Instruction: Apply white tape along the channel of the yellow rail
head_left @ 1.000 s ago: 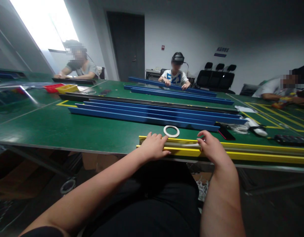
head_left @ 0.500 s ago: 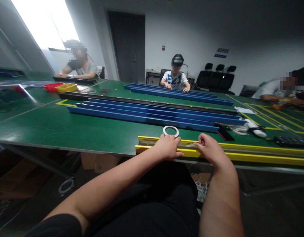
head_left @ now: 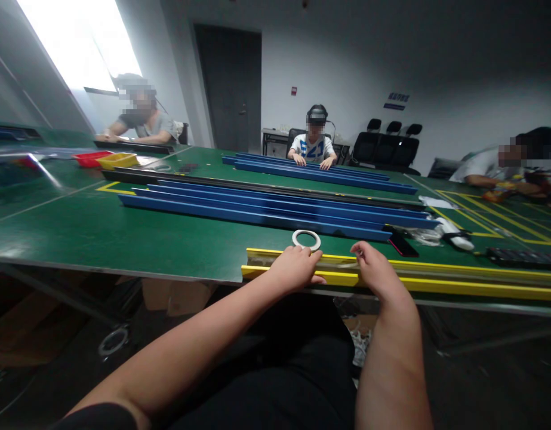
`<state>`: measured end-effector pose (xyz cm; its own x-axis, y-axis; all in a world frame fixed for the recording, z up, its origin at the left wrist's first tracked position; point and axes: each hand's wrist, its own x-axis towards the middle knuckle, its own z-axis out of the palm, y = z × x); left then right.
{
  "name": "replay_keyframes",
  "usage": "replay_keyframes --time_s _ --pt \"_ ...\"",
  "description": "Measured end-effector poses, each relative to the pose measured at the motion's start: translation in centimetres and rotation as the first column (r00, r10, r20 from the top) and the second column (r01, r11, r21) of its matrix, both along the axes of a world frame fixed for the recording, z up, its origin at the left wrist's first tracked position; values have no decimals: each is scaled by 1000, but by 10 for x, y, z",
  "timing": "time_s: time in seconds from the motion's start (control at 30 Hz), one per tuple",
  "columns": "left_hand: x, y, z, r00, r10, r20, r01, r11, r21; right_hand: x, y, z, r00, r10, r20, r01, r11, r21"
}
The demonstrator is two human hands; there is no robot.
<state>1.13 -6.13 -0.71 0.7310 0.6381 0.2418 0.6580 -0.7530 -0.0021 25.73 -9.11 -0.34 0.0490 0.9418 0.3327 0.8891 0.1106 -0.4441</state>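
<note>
A long yellow channel [head_left: 463, 285] with raised side walls lies along the near edge of the table. My left hand [head_left: 295, 267] rests across it near its left end, fingers over the far wall and thumb along the near wall, gripping it. Just beyond those fingers, a white tape roll [head_left: 307, 233] lies flat on the table. Farther right, my right hand [head_left: 373, 263] is over the channel with its fingers pinched. A thin pale strip [head_left: 345, 266] shows in the channel beside it; whether the fingertips hold it is too small to tell.
Several blue channels [head_left: 257, 216] lie parallel beyond the yellow one, with a black channel [head_left: 168, 178] behind. To the right are a phone [head_left: 403, 243], a white bottle-like object [head_left: 456, 234] and a dark strip-shaped item [head_left: 521, 258]. Red [head_left: 94, 159] and yellow bins [head_left: 118, 160] stand left. Three people sit around the table.
My right hand has risen very slightly, its fingers still pinched. My left hand stays on the yellow channel. The whole view has shifted a little.
</note>
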Motion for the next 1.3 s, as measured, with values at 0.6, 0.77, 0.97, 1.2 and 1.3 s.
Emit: replay_keyframes --time_s 0.6,0.77,0.97,1.2,1.3 --pt "-59 0 4 999 -1 -38 1 1000 9 -6 -8 9 999 -5 41 6 1000 -26" --pt "-74 0 5 998 16 -54 -15 1000 2 -4 -8 5 990 -82 -111 65 987 -148" --pt "-75 -1 4 998 28 -52 -27 999 25 -4 -2 4 1000 8 6 -8 1000 -23" --pt "-73 -2 2 998 40 -47 -38 998 58 -9 -3 6 995 -6 97 7 1000 -16" --pt "-73 -2 1 998 46 -45 -44 997 57 -8 -5 6 996 -12 93 13 1000 -15"
